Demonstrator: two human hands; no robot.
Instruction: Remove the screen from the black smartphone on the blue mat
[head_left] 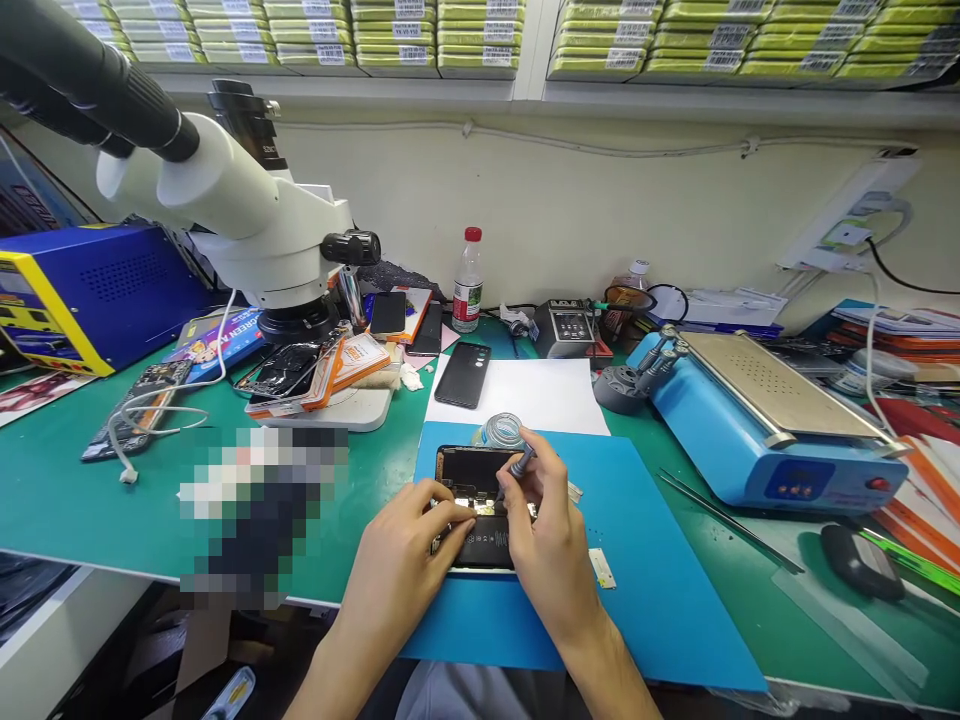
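Observation:
An opened smartphone (480, 540) lies in front of me, its black battery and part of a circuit board showing, with a dark panel (476, 474) raised at its far edge. My left hand (409, 540) is closed at the phone's left side, thumb and forefinger together by the board. Between the fingers of my right hand (551, 520) is a small grey screwdriver (523, 462), pointing down at the board; its tip is partly hidden. A blue mat (645, 600) lies under the phone. A small pale metal plate (601, 568) rests to the right.
A round tin (502, 432) stands just behind the phone, and a black phone back (463, 375) lies on white paper. To the left rises a microscope (240, 210). A blue heating machine (772, 430), tweezers (727, 515) and a screwdriver stand (637, 375) are at right.

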